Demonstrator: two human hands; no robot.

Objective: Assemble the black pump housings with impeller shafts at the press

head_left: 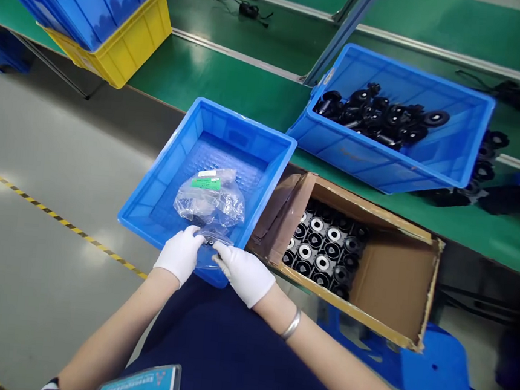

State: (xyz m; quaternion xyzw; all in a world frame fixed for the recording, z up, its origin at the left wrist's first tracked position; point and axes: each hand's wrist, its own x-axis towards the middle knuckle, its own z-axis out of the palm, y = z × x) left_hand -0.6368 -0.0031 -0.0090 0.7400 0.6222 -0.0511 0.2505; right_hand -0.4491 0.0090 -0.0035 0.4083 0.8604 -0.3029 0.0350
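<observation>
Both of my hands wear white gloves and meet over the near edge of a shallow blue bin [144, 215]. Between them is a clear plastic bag [215, 236] with small dark parts showing through it. My left hand [178, 254] pinches the bag's left side. On its right side, the fingers of my right hand [244, 274] are closed on the plastic. Just beyond, a larger crumpled clear bag [208, 206] with a green label [206, 183] lies in the bin. Whether the two bags are joined, I cannot tell.
At right, an open cardboard box [392, 291] holds rows of round black and silver parts [324, 243]. A deep blue crate [363, 161] of black parts [385, 118] stands on the green bench [193, 71]. Stacked blue [94, 10] and yellow crates [131, 47] occupy the far left.
</observation>
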